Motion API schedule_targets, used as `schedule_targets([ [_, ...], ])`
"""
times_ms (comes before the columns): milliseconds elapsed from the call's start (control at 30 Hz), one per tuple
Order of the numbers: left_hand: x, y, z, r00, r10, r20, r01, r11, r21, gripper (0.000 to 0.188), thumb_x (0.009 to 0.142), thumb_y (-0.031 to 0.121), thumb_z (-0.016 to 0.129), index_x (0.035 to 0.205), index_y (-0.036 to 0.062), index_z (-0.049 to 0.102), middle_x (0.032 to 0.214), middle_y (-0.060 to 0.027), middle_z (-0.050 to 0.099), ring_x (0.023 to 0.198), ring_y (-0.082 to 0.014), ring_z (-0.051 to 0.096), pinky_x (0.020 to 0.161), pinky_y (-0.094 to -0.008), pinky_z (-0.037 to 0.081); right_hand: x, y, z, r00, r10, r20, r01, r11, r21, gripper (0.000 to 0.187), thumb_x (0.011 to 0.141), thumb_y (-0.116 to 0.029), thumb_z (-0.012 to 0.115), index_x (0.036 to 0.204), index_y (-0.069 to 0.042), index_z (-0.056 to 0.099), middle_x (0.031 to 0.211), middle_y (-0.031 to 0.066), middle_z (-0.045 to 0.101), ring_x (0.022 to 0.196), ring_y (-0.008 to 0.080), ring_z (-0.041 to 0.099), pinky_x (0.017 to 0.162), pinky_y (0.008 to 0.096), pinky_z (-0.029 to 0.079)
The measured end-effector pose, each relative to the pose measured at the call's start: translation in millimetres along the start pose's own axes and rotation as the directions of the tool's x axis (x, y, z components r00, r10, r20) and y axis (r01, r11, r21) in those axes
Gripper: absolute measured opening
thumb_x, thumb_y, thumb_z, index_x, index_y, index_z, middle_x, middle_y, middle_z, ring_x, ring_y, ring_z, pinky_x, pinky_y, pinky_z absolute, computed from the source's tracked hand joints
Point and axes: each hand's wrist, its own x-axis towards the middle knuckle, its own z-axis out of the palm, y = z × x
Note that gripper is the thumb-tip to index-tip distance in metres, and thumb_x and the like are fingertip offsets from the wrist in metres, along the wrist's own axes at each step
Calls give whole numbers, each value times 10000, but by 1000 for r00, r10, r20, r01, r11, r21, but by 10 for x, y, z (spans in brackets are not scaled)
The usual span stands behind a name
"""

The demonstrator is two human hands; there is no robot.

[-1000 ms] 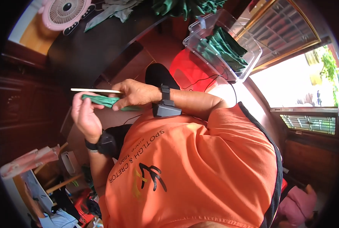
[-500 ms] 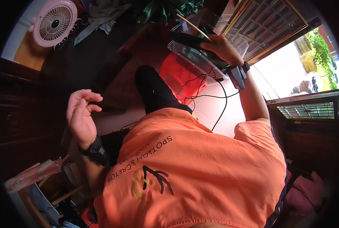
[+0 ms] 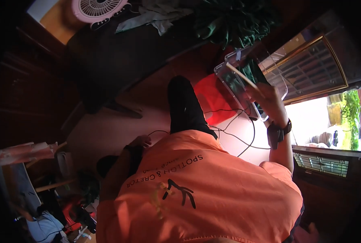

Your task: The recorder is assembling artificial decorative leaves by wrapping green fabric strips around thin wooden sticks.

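Pale stick (image 3: 241,75) is gripped in the right hand (image 3: 271,100), its free end projecting past the fingers across the view of the clear plastic bin (image 3: 230,85). Whether stick or hand touches the bin cannot be determined. Green cloth (image 3: 250,69) lies inside the bin, partly hidden by the hand. Left hand (image 3: 141,141) is low beside the orange shirt (image 3: 229,178), fingers partly bent; whether it grips anything cannot be told. Red plastic item (image 3: 211,95) stands beside the bin. Dark table (image 3: 115,56) bears a grey cloth (image 3: 156,19) and a pink fan (image 3: 95,17).
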Motion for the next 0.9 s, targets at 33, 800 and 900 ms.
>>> schedule_targets([
  [33, 278, -105, 129, 984, 31, 174, -82, 952, 296, 314, 842, 140, 600, 1125, 16, 542, 995, -113, 596, 750, -216, 618, 629, -340, 500, 32, 44, 193, 995, -50, 87, 45, 997, 57, 122, 838, -114, 602, 879, -13, 659, 699, 69, 642, 617, 118, 603, 574, 265, 462],
  [800, 1203, 19, -497, 911, 272, 310, -398, 776, 489, 237, 896, 236, 479, 1011, 53, 577, 952, -99, 586, 821, -229, 588, 714, -326, 466, 1695, -27, 2244, 661, 106, 743, 83, 974, -212, 365, 821, -286, 604, 1137, -103, 584, 1085, 102, 631, 992, 260, 588, 888, 358, 449],
  [900, 1096, 167, -482, 922, 249, 296, -374, 768, 519, 247, 900, 247, 469, 1010, 54, 577, 959, -98, 586, 837, -229, 585, 732, -325, 463, 1571, 261, 2256, 657, 159, 737, 24, 973, -231, 369, 814, -312, 612, 1120, -108, 596, 1072, 108, 634, 991, 268, 588, 891, 366, 444],
])
